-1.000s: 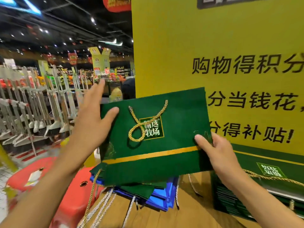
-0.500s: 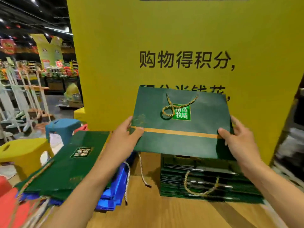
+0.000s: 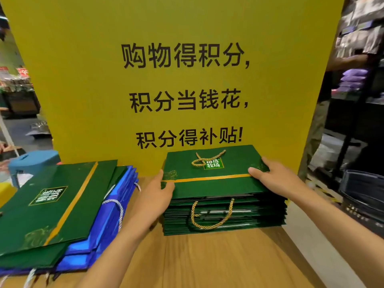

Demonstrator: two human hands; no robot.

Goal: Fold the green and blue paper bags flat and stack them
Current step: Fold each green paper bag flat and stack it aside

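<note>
In the head view, a flat dark green paper bag with a gold stripe and a gold rope handle [image 3: 212, 173] lies on top of a tall stack of folded dark green paper bags [image 3: 224, 215], which stands on the light wooden table [image 3: 207, 260] just in front of a big yellow board with black Chinese characters [image 3: 182, 80]. The left hand [image 3: 154, 196] grasps the left edge of this top bag; its thumb lies on the upper face near the gold stripe and the other fingers are hidden under the edge. The right hand [image 3: 276, 179] grasps the right edge of the same bag, with the thumb pressed on top and the fingers curled around the side. A gold rope handle of a lower bag [image 3: 212, 215] hangs down over the front of the stack.

On the left part of the table there is a second, loose pile. Its top piece is another flat dark green paper bag with a gold stripe [image 3: 54, 202], turned at an angle, and under it several bright blue paper bags [image 3: 116, 208] stick out to the right, with a white rope handle [image 3: 118, 208] on them. This pile is apart from the stack, with the left forearm between them. Behind the pile stands a blue plastic stool [image 3: 33, 161].
</note>
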